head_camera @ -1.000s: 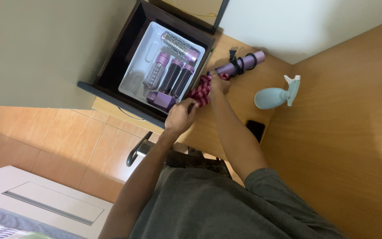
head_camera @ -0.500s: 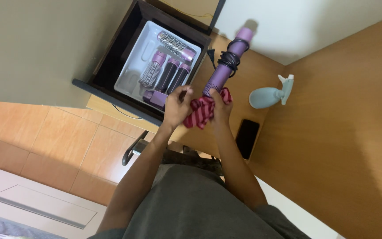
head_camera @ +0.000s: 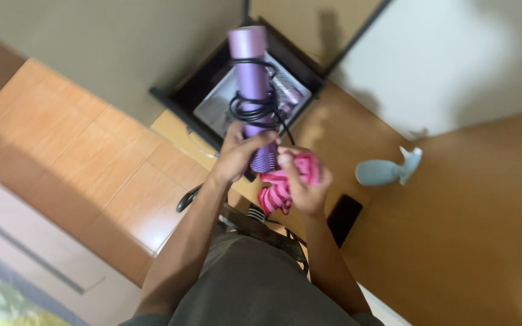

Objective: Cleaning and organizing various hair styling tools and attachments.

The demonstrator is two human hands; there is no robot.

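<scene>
A purple cylindrical hair styler [head_camera: 250, 84] is held upright above the desk edge, its smooth matte barrel raised over an open dark drawer [head_camera: 182, 99]. A black cord [head_camera: 255, 108] is wound in loose loops around the middle of the barrel, with one strand hanging down past the grip. The left hand [head_camera: 240, 154] is closed around the lower, ribbed end of the styler, fingers wrapped firmly about it. The right hand [head_camera: 303, 181] is closed on a bunched pink cloth [head_camera: 279, 187], soft and striped in darker pink, which is pressed against the base of the styler so that the two hands meet.

Inside the drawer a pale tray [head_camera: 212, 108] is seen, with further styling attachments [head_camera: 288, 90] lying in it, partly hidden behind the barrel. The drawer's dark rim stands out from the desk front, and little room is left between it and the raised tool.

On the wooden desk top [head_camera: 454, 241], smooth and warm brown, a light blue spray bottle [head_camera: 385, 171] lies on its side, well apart from the hands. A flat black phone [head_camera: 344, 218] rests near the desk's front edge, just beside the right forearm. Open surface is left to the right of both. Below, tiled flooring [head_camera: 92, 163] in orange-brown is seen, and a dark chair part [head_camera: 188, 198] shows beside the left forearm.
</scene>
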